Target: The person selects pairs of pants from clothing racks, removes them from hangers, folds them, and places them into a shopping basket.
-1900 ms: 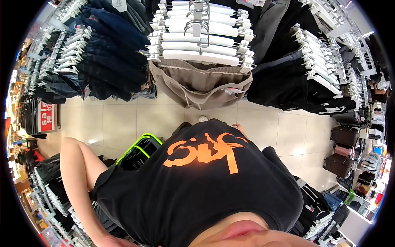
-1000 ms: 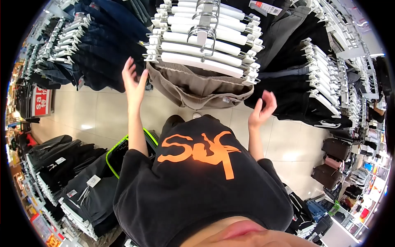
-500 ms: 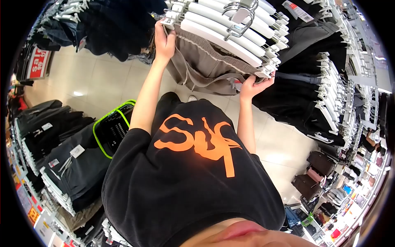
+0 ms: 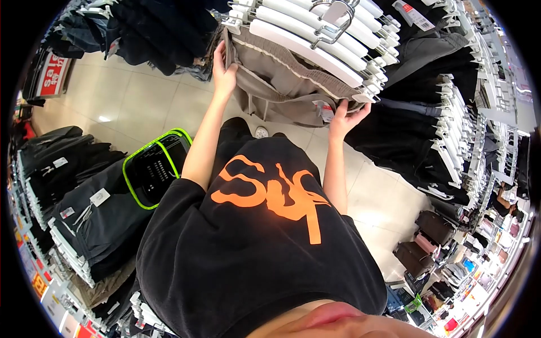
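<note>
Taupe in the head view, the garment (image 4: pixel 282 79) hangs clipped to the front white hanger (image 4: pixel 307 52), its waistband gaping. Half-curled, the left hand (image 4: pixel 224 76) and right hand (image 4: pixel 347 119) each have hold of one side edge, how firmly I cannot tell. Both have slipped from the clips (image 4: pixel 369 93) down onto cloth, so fabric alone is being handled now.

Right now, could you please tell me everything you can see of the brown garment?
The brown garment hangs from the front white hanger, clipped near both ends of its gathered waistband. The cloth looks soft and matte, with a pale line inside the waistband. Its top sags open; a red-and-white tag lies beside the right hand. That hand and the left hand hold its two sides. Its full length can't be told.
</note>
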